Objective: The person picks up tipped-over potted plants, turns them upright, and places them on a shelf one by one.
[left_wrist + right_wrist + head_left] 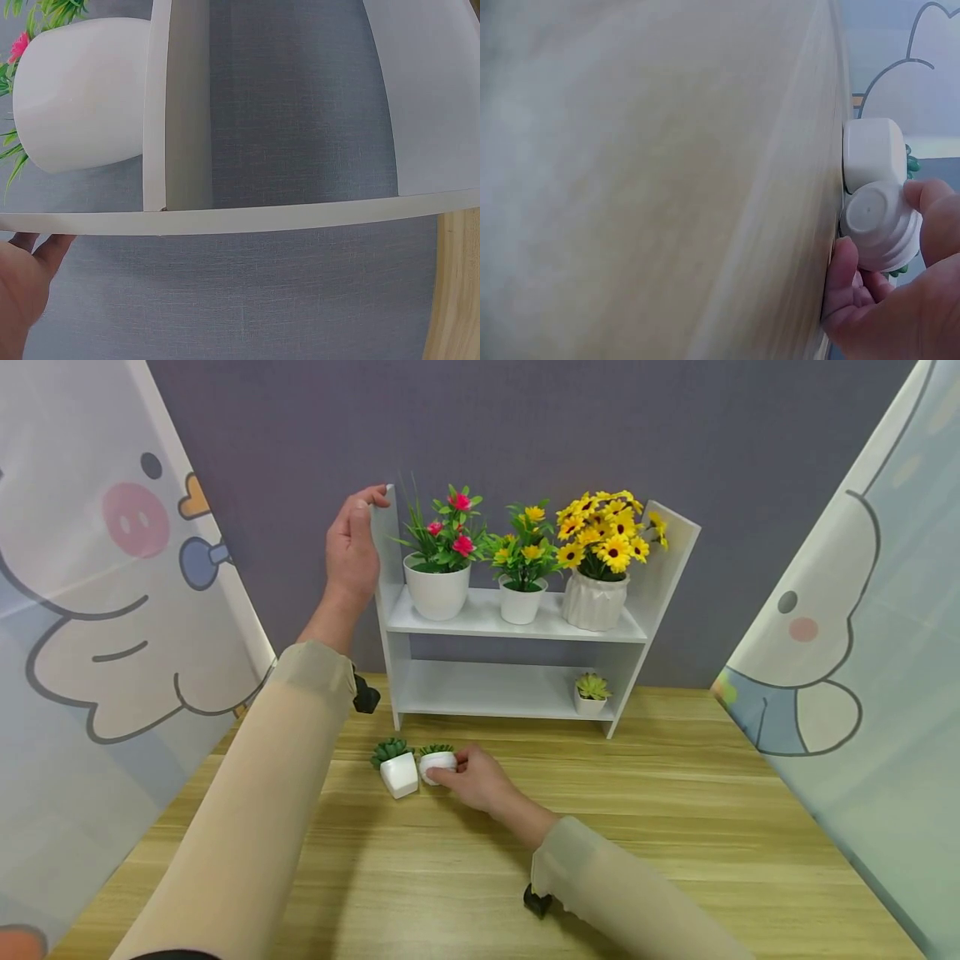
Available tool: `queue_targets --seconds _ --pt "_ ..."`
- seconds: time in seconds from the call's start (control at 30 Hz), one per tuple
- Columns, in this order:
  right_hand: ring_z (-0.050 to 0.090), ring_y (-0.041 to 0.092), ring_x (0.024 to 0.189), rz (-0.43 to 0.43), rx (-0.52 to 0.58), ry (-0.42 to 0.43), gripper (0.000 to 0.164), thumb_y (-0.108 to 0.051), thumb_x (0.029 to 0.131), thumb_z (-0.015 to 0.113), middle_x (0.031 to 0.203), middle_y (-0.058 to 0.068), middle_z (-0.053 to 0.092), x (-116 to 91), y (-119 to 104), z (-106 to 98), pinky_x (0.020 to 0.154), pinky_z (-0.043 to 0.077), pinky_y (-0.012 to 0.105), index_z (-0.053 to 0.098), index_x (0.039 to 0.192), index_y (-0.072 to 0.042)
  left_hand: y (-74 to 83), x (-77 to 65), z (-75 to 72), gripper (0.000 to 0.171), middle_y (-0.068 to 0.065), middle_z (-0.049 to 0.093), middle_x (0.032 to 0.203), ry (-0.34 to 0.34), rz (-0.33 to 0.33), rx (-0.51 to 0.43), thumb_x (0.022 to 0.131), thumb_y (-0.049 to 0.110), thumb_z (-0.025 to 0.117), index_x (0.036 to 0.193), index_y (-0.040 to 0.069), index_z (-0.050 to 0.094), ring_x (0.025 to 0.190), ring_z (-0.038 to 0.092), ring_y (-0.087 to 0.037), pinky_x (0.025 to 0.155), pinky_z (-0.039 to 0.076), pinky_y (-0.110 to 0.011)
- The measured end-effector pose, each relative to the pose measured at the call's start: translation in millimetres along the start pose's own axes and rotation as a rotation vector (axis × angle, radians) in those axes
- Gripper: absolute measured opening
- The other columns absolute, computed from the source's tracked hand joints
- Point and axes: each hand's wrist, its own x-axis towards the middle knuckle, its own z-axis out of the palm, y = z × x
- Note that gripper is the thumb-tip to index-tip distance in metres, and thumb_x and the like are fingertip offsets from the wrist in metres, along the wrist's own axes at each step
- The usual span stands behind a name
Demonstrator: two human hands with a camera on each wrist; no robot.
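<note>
My right hand (482, 781) grips a small round white pot (438, 762) with a green succulent in it, thumb and fingers on either side. The pot lies tipped on the table, its round base (870, 210) showing in the right wrist view. Close beside it, an angular white pot (400, 775) with a dark green succulent (391, 752) lies tilted. My left hand (354, 547) is raised at the upper left of the white shelf (517, 628). Its fingertips touch the outer side of the left panel (300, 216) near the top.
The upper shelf board carries a pink-flowered plant (438, 593), a smaller yellow-flowered plant (521, 604) and a pot of yellow daisies (596, 600). A light green succulent (592, 693) stands at the right end of the lower board. The shelf stands on the wooden table (660, 793) before a grey wall (517, 427).
</note>
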Motion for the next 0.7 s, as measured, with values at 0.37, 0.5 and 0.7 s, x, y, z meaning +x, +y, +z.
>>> queue_targets --seconds 0.37,0.5,0.7 --pt "0.063 0.020 0.089 -0.063 0.025 -0.019 0.057 -0.028 0.093 0.088 0.115 0.017 0.069 0.1 7.5 -5.4 0.070 0.055 0.029 0.058 0.127 0.006 0.0 -0.6 -0.5 0.032 0.000 0.063 0.158 -0.003 -0.008 -0.017 0.120 0.032 0.037 0.115 0.026 0.068 0.153 0.047 -0.002 0.126 0.029 -0.017" --pt "0.066 0.023 0.096 -0.074 0.045 -0.035 0.058 -0.023 0.093 0.088 0.120 0.020 0.069 -0.1 8.8 -7.4 0.076 0.059 0.032 0.057 0.131 0.007 -0.5 -0.6 -0.7 0.032 0.000 0.063 0.158 -0.004 -0.006 -0.013 0.120 0.032 0.037 0.116 0.026 0.068 0.152 0.047 -0.002 0.126 0.029 -0.017" --pt "0.066 0.031 0.118 -0.082 0.061 -0.043 0.061 -0.017 0.092 0.088 0.131 0.022 0.067 -1.2 11.3 -9.2 0.091 0.061 0.040 0.053 0.136 0.006 -0.5 -0.2 -0.2 0.032 0.000 0.063 0.157 -0.005 -0.003 -0.012 0.120 0.032 0.037 0.116 0.026 0.068 0.152 0.047 -0.002 0.125 0.029 -0.017"
